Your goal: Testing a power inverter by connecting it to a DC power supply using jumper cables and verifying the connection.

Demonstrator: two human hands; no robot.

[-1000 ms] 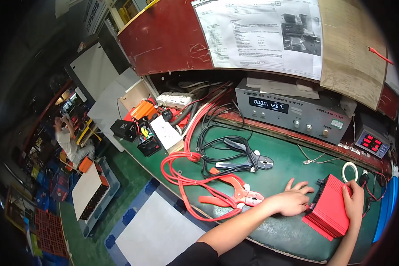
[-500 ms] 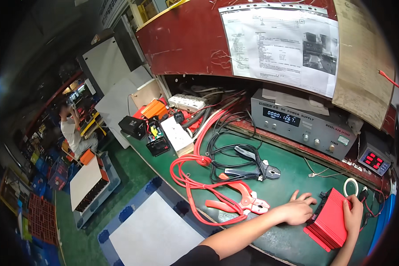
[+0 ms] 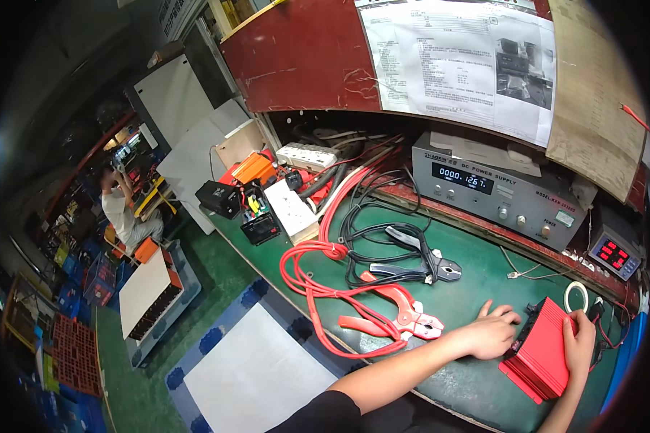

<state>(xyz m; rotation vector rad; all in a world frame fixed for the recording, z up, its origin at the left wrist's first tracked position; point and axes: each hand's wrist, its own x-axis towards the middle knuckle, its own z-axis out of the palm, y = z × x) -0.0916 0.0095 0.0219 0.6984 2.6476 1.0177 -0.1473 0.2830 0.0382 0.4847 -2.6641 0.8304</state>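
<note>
A red metal box with a finned case, which looks like a power inverter, lies on the green bench top at the lower right. My right hand is wrapped over its right side and grips it. At the box's dark left end panel is my left hand, palm down, its fingers apart and partly bent; its fingertips are close to the panel, and whether they touch it I cannot tell. Left of this hand lie red-handled clamp pliers on a red cable and black-handled ones on a black cable.
A grey power supply with a lit display stands behind, beside a small red-digit meter. A white tape ring lies near the box. Farther left are a power strip, a white board and opened electronics. Someone sits far left.
The whole view has shifted slightly. My left fingers have bent a little more at the box's end; my right hand keeps its hold.
</note>
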